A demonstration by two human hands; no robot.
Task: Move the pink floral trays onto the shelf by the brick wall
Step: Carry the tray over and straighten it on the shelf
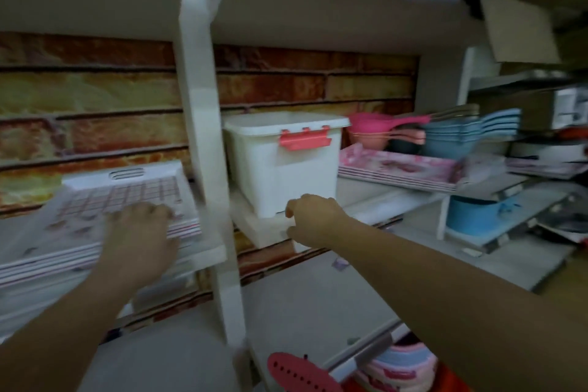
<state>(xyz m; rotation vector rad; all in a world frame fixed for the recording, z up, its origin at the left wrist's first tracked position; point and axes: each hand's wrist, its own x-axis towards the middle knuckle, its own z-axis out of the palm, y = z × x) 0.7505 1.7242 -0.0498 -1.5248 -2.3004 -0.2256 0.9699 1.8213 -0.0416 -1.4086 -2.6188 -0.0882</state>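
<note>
Brick wall (pixel 95 99): rust-red and ochre blocks, dark seams. Shelf frame (pixel 203 137): white. Storage box (pixel 286 162): white, coral-pink latch (pixel 304 138). Stacked trays (pixel 401 173): pink floral print. Ladles: hot pink (pixel 375 124), pale blue (pixel 471 134). Grid-patterned white tray (pixel 133 197) at left.

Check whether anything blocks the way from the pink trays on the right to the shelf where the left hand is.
The white bin and the white upright stand between the pink trays and the left shelf, where the left hand rests on a stack.
</note>
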